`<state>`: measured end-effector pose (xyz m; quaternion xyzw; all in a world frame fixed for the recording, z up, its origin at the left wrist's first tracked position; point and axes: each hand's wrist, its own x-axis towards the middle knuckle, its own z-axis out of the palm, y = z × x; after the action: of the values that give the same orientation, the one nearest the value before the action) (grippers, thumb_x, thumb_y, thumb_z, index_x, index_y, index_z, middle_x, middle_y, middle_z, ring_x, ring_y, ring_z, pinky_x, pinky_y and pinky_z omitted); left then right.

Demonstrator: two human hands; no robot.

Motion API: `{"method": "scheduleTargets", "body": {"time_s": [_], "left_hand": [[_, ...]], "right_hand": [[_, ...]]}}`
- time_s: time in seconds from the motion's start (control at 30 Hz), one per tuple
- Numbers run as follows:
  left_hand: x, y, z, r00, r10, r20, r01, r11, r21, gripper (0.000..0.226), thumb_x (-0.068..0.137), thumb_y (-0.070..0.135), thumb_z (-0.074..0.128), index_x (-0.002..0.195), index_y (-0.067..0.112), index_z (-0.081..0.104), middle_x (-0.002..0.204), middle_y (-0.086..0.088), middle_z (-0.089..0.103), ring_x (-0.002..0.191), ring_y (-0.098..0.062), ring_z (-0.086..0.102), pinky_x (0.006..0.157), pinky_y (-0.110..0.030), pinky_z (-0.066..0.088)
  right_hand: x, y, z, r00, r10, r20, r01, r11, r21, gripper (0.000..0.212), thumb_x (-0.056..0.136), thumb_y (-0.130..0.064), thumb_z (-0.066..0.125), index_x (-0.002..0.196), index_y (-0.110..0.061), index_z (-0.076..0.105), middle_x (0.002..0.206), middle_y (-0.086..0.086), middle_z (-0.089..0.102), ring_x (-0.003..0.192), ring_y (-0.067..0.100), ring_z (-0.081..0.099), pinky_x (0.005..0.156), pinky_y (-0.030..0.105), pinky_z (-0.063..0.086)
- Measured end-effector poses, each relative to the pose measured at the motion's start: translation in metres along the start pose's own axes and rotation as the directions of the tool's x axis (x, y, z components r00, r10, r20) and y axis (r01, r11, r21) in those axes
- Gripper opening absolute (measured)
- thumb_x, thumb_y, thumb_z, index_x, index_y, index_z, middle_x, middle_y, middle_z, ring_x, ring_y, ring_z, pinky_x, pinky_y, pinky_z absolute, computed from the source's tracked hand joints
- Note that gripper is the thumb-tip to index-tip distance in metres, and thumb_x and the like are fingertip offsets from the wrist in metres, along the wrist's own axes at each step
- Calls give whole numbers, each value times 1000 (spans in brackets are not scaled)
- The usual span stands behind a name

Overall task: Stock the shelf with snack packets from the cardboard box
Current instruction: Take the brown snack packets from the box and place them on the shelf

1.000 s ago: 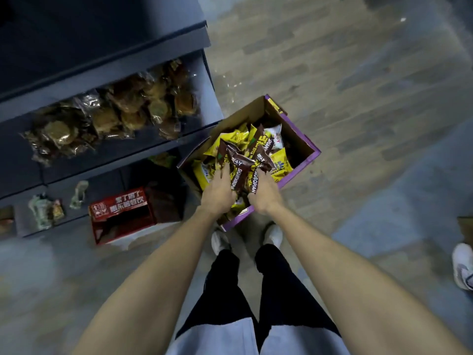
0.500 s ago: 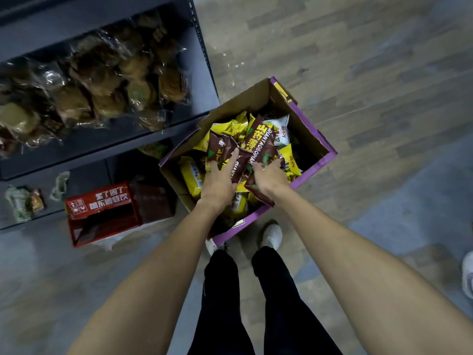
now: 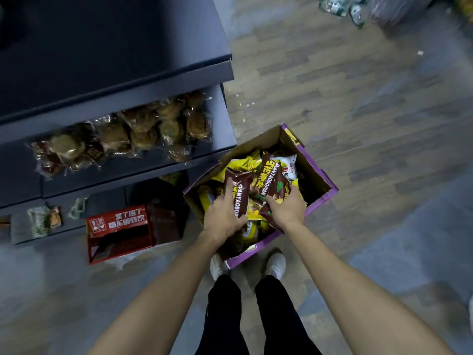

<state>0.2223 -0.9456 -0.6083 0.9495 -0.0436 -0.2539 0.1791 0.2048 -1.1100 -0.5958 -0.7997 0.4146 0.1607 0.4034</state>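
Observation:
An open cardboard box (image 3: 317,172) with purple outer sides stands on the floor beside a dark shelf unit (image 3: 220,116). Brown snack packets (image 3: 266,180) lie on top of yellow packets (image 3: 243,163) inside it. My left hand (image 3: 222,213) grips a brown packet (image 3: 240,193) with the thumb across its front. My right hand (image 3: 286,208) holds the right side of the brown bundle, fingers curled round it. Both hands sit over the box's near half. The middle shelf carries clear-wrapped pastries (image 3: 143,131).
A red carton (image 3: 120,226) lies on the floor left of the box, below the lowest shelf with a few small packets (image 3: 43,219). My white shoes (image 3: 275,265) stand just behind the box. More packaged goods (image 3: 340,6) lie at the far top right. Wooden floor spreads rightwards.
The view has tilted, so more of the shelf's top and the far floor shows. Both hands stay on the brown packets in the box, my left hand's fingers now spread over one packet.

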Motion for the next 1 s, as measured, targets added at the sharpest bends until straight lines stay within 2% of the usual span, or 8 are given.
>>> {"method": "scheduleTargets", "body": {"time_s": [0.17, 0.23, 0.37, 0.43, 0.53, 0.73, 0.87, 1.0], "left_hand": [[-33, 18, -48, 995, -48, -86, 48, 999, 2, 112, 69, 51, 77, 152, 22, 8, 120, -7, 59, 106, -28, 61, 80, -43, 54], [-43, 26, -66, 989, -49, -140, 52, 998, 19, 108, 68, 49, 78, 151, 21, 14, 123, -5, 57, 108, -27, 60, 80, -43, 54], [-61, 34, -97, 968, -34, -249, 35, 999, -1, 90, 67, 48, 77, 139, 24, 29, 119, 0, 59, 106, -25, 62, 79, -42, 53], [-70, 36, -108, 957, -49, -286, 57, 998, 17, 91, 69, 48, 76, 141, 24, 26, 121, -1, 58, 107, -26, 61, 81, -42, 53], [-85, 35, -122, 938, -62, -340, 93, 993, 76, 97, 73, 48, 72, 149, 21, 18, 130, -4, 54, 110, -27, 60, 82, -41, 52], [-115, 28, -167, 899, -74, -431, 87, 996, 10, 86, 71, 43, 73, 142, 25, 28, 126, -4, 57, 108, -30, 60, 83, -42, 49], [-135, 17, -210, 849, -57, -525, 67, 998, 2, 90, 68, 46, 74, 142, 27, 25, 126, -1, 57, 107, -29, 61, 83, -42, 49], [-159, -6, -250, 788, -16, -616, 37, 999, 22, 92, 69, 50, 72, 143, 25, 25, 123, 0, 58, 104, -28, 62, 79, -42, 52]], "right_hand": [[-48, -35, -31, 983, -186, -5, 185, 981, -62, 75, 88, -39, 70, 149, -19, 32, 141, 10, 46, 129, 27, 45, 101, 39, 40], [-59, -48, -40, 960, -281, 16, 281, 955, -91, 70, 91, -32, 67, 150, -20, 31, 145, 7, 41, 132, 25, 42, 103, 37, 39], [-71, -69, -54, 880, -474, 41, 474, 867, -153, 67, 93, -22, 64, 151, -18, 29, 150, 7, 36, 136, 25, 36, 107, 37, 34], [-76, -77, -57, 837, -544, 60, 546, 822, -161, 68, 93, -20, 63, 152, -16, 29, 151, 6, 34, 137, 26, 34, 109, 38, 32], [-85, -86, -59, 794, -605, 67, 606, 775, -179, 66, 93, -20, 63, 150, -14, 31, 154, 7, 32, 137, 29, 34, 110, 39, 31], [-122, -110, -71, 728, -685, 35, 676, 707, -210, 59, 91, -20, 65, 143, -11, 38, 147, 8, 41, 127, 32, 44, 104, 40, 38], [-152, -143, -82, 644, -764, -23, 745, 634, -208, 61, 90, -20, 66, 143, -12, 38, 147, 8, 41, 133, 28, 41, 108, 38, 36], [-191, -182, -77, 582, -808, -87, 787, 587, -190, 56, 90, -24, 66, 138, -13, 41, 135, 8, 48, 121, 30, 49, 98, 42, 44]]}}
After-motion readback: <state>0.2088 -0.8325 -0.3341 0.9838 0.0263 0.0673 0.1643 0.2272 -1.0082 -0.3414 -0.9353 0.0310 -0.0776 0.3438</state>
